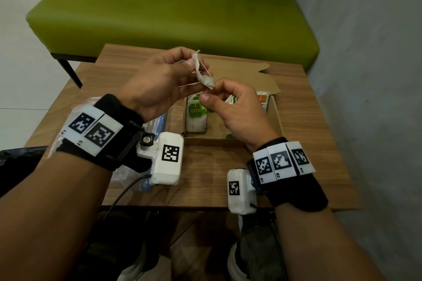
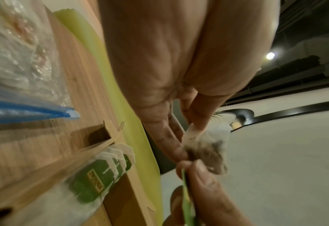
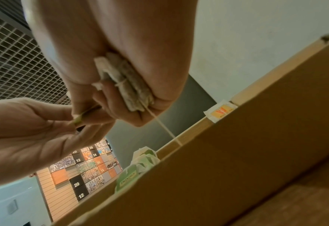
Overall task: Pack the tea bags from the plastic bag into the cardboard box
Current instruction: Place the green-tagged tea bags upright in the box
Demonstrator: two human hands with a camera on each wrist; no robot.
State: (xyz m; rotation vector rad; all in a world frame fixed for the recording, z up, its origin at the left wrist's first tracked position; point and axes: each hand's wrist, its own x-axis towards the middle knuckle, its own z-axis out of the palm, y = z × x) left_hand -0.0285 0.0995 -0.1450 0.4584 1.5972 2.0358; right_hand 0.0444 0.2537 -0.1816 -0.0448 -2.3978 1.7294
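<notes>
My left hand (image 1: 193, 59) is raised over the open cardboard box (image 1: 212, 141) and pinches a crumpled white tea bag (image 1: 202, 73) by its top. The string runs across the bag. Just below, my right hand (image 1: 210, 93) pinches the bag's green tag (image 2: 186, 192) between thumb and forefinger. In the right wrist view the folded tea bag (image 3: 125, 82) shows between thumb and fingers, with a loose string hanging from it. Several green-tagged tea bags (image 1: 195, 116) stand in the box's left part. The plastic bag (image 2: 14, 61) with a blue zip lies left of the box, partly hidden by my left wrist.
The box lid (image 1: 246, 73) lies open flat toward the far side of the small wooden table (image 1: 308, 132). An orange-tagged tea bag (image 1: 262, 98) stands at the box's right end. A green bench (image 1: 171, 11) is behind the table and a grey wall (image 1: 376, 75) to the right.
</notes>
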